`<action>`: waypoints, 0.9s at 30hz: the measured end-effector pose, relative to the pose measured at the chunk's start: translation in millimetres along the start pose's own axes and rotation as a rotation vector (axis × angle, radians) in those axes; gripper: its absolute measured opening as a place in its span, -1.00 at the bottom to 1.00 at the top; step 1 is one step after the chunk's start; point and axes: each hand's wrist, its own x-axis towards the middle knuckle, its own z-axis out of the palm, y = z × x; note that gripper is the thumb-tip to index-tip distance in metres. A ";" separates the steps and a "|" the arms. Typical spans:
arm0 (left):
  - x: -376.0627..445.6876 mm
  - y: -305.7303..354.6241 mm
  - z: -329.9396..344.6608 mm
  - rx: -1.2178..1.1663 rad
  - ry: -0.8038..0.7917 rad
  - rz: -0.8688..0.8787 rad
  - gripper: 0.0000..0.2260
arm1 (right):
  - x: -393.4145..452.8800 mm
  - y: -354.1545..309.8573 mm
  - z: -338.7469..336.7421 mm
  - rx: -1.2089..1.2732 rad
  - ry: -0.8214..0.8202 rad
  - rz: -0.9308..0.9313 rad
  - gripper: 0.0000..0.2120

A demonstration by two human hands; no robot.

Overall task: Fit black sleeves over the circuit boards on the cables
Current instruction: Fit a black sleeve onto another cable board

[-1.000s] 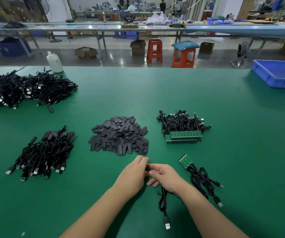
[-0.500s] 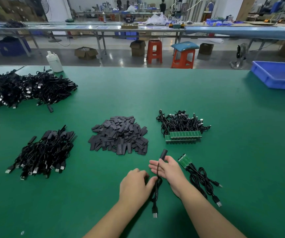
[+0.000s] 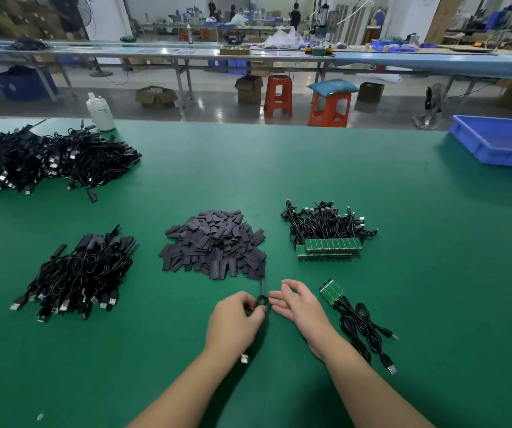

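My left hand (image 3: 233, 322) pinches one black cable (image 3: 262, 301); its USB plug (image 3: 244, 358) hangs below my wrist. My right hand (image 3: 298, 304) is open, fingers relaxed, beside the cable. One sleeve pile (image 3: 214, 245) lies just beyond. Three cable heaps: two left, one beyond-right. Bare green table (image 3: 433, 288) extends rightward.

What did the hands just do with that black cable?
The right hand held the sleeved cable upright, then let go and opened. The left hand took it over and now grips it, with the plug hanging below. The sleeve pile, the cable piles and the small bunch by the right hand stayed put.
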 end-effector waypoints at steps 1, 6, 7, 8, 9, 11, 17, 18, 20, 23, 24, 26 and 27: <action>7.6 -4.9 -11.1 -0.004 0.021 -0.006 -0.90 | -0.3 0.9 -0.3 -0.020 -0.008 -0.003 -0.83; 50.1 -46.0 -82.8 0.156 0.184 -0.055 -0.85 | -1.8 2.1 -2.2 -0.085 -0.028 -0.015 -0.86; 58.2 -57.3 -98.0 0.215 0.225 -0.064 -0.82 | -2.0 1.9 -2.4 -0.098 -0.030 -0.016 -0.86; 65.4 -69.1 -112.7 0.269 0.260 -0.077 -0.80 | -2.4 1.8 -2.6 -0.111 -0.032 -0.016 -0.86; 71.9 -81.1 -127.1 0.317 0.287 -0.097 -0.80 | -2.6 1.9 -2.4 -0.121 -0.034 -0.016 -0.87; 83.1 -107.1 -152.9 0.419 0.319 -0.156 -0.79 | -3.0 2.0 -2.2 -0.138 -0.035 -0.015 -0.87; 87.3 -160.8 -187.0 0.623 0.402 -0.255 -0.76 | -4.2 1.0 -0.4 -0.181 -0.036 -0.012 -0.87; 86.3 -162.0 -185.7 0.639 0.436 -0.220 -0.73 | -4.7 0.7 0.0 -0.187 -0.035 -0.012 -0.87; 84.9 -161.3 -181.5 0.640 0.481 -0.146 -0.67 | -5.8 -0.5 1.0 -0.197 -0.032 -0.008 -0.88; 82.7 -154.3 -169.7 0.617 0.519 -0.014 -0.61 | -6.5 -2.0 1.9 -0.221 -0.029 -0.007 -0.88; 81.5 -148.7 -163.3 0.594 0.517 0.020 -0.61 | -6.8 -2.4 2.3 -0.234 -0.029 -0.009 -0.89; 78.8 -132.1 -144.2 0.504 0.474 0.073 -0.63 | -7.2 -2.5 4.0 -0.261 -0.023 -0.016 -0.89; 76.7 -122.4 -132.0 0.444 0.436 0.093 -0.64 | -7.9 -2.8 5.2 -0.273 -0.018 -0.020 -0.90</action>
